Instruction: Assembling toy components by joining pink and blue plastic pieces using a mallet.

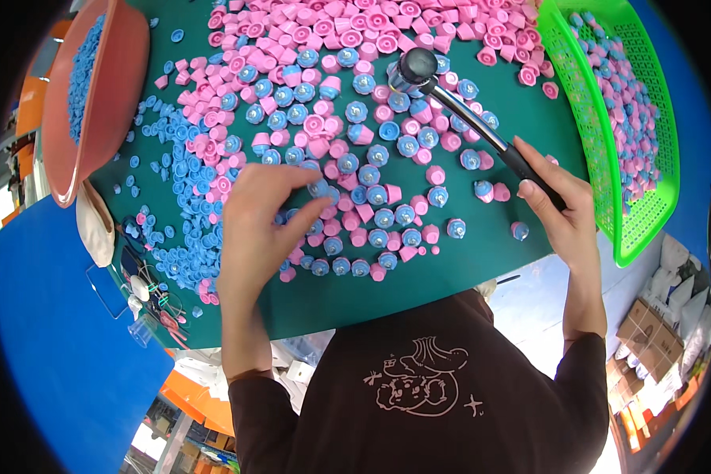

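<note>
My right hand [559, 209] is wrapped round the black grip of a hammer [468, 114] with a metal shaft. The hammer's round black head is raised over the pieces on the green table [482, 253]. With thumb and forefinger, my left hand [253, 213] pinches a small blue cap [318, 189] among them; its underside is hidden. Around it stand several pink cups topped with blue caps, such as a capped cup [383, 217] with a shiny centre. Loose blue caps [186, 170] lie left of my left hand. A heap of bare pink cups [355, 31] covers the far side.
A reddish tub [138, 71] of blue caps stands tilted at the far left. On the right, a green basket [628, 237] holds many blue-and-pink pieces. Wires and small tools [162, 304] lie at the table's left edge, beside a clear cup [142, 330].
</note>
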